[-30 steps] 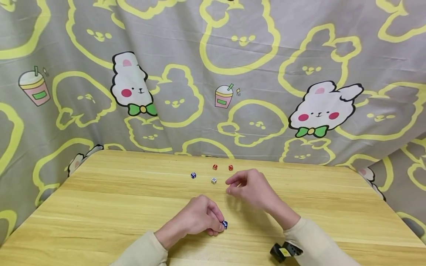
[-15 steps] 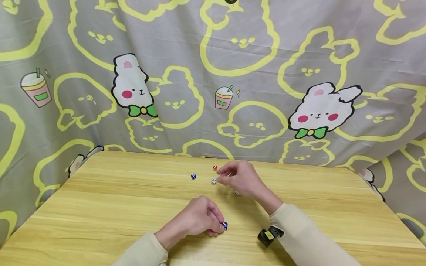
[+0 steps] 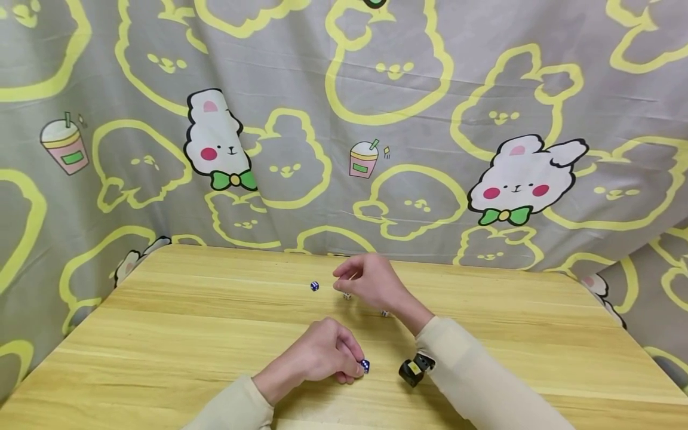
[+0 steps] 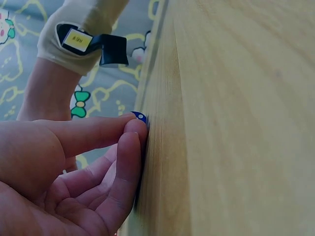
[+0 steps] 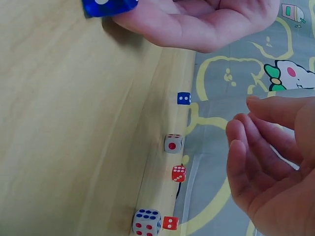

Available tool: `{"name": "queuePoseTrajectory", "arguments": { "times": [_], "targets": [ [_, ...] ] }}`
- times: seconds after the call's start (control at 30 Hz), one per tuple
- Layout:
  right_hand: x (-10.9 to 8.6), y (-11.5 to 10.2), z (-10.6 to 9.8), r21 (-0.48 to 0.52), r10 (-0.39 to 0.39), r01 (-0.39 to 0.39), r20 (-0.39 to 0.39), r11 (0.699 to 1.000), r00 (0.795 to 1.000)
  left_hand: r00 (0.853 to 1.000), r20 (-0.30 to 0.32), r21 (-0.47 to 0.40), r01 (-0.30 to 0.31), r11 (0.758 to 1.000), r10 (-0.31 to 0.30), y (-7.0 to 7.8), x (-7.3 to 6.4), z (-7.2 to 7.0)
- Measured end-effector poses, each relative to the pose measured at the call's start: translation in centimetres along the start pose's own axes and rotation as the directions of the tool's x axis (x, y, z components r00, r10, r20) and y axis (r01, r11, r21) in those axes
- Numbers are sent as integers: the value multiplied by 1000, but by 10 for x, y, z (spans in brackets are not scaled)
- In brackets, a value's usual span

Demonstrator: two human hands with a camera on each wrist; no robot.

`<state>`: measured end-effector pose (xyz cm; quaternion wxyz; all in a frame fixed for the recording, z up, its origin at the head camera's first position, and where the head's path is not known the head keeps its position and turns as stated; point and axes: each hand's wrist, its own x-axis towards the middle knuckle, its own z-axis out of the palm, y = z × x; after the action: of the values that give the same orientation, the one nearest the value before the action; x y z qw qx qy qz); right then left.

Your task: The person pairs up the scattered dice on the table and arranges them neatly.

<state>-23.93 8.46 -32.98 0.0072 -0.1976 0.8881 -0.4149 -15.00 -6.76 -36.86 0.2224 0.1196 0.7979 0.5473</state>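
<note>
Your left hand (image 3: 329, 352) pinches the blue die (image 3: 365, 366), likely light and slick; grip opposite faces. Your right hand (image 3: 371, 283), at its twelve o'clock, curves loosely, empty.

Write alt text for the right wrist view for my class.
A person's empty right grip hovers beside five dice on a wooden table: one blue, two white, two red. At the top, the left grip holds another blue die.

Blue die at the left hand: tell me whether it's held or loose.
Held: in the left wrist view, the left hand pinches the blue die.
</note>
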Motion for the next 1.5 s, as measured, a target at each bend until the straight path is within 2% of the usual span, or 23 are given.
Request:
{"name": "queuePoseTrajectory", "arguments": {
  "times": [0.27, 0.47, 0.87, 1.23, 1.5],
  "targets": [
    [9, -6, 5, -20, -30, 30, 26, 999, 999, 1000, -7, -7, 5, 1000, -5, -1, -1, -1],
    [16, -4, 8, -50, -39, 42, 47, 998, 998, 1000, -6, -2, 6, 1000, -6, -1, -1, 0],
    [26, 3, 14, -36, -63, 66, 82, 997, 995, 1000, -5, -5, 2, 1000, -2, 0, 0, 1],
    [32, 1, 17, -92, -65, 78, 138, 993, 988, 1000, -7, -12, -1, 1000, 1, 2, 0, 2],
    [36, -1, 23, -99, -35, 53, 176, 994, 984, 1000, -6, -14, 1, 1000, -2, 1, -1, 2]
  ]
}}
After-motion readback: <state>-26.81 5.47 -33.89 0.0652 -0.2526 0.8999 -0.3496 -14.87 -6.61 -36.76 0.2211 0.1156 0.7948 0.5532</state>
